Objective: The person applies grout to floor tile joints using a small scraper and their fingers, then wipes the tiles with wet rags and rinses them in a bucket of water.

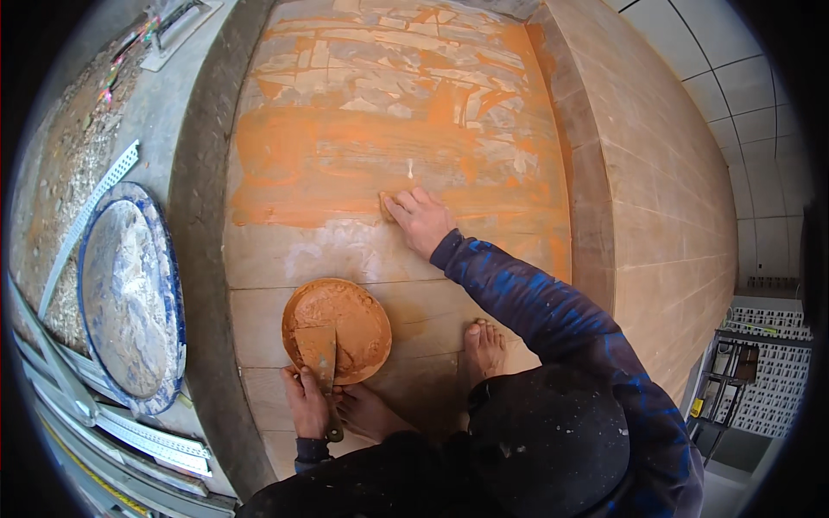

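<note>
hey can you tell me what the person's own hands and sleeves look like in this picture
Both the left hand and the right hand are bare, without gloves. The right sleeve is long and dark with a streaky blue pattern, ending in a dark cuff. A dark left cuff shows too.

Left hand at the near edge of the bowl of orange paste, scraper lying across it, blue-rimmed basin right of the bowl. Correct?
One error: in the head view the blue-rimmed basin is left of the bowl, not right. The rest stands: left hand at the bowl's near edge, scraper lying across it, orange paste inside.
</note>
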{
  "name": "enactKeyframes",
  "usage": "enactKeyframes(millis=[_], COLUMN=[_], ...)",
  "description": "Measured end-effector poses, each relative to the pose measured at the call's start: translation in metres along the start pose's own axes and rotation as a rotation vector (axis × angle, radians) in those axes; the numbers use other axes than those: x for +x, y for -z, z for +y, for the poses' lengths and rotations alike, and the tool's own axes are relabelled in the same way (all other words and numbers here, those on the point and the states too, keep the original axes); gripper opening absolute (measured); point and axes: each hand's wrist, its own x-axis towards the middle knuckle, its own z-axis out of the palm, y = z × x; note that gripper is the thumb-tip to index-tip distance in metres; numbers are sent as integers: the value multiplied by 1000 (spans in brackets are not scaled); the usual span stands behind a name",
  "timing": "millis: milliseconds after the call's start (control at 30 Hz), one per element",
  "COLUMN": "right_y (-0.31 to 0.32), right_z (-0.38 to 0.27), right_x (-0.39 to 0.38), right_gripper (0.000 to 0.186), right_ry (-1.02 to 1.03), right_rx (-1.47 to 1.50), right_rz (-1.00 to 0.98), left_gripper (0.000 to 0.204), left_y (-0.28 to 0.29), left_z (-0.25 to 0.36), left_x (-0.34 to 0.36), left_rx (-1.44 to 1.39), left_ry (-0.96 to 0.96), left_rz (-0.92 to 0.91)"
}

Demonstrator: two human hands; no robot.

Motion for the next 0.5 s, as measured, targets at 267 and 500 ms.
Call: enactKeyframes(millis=[267, 500], right_y=[43, 32], right_z=[87, 87], right_x=[-49, -135], right_gripper=[45, 46], right_ry=[-115, 23], right_rx=[55, 19], right_rz=[-157, -91], left_gripper=[20, 16], left_y=[-49, -111], left_z=[-21, -4], left_x=[21, -3], left_rx=[160, 60], left_ry=[-156, -40], left_rz=[40, 18])
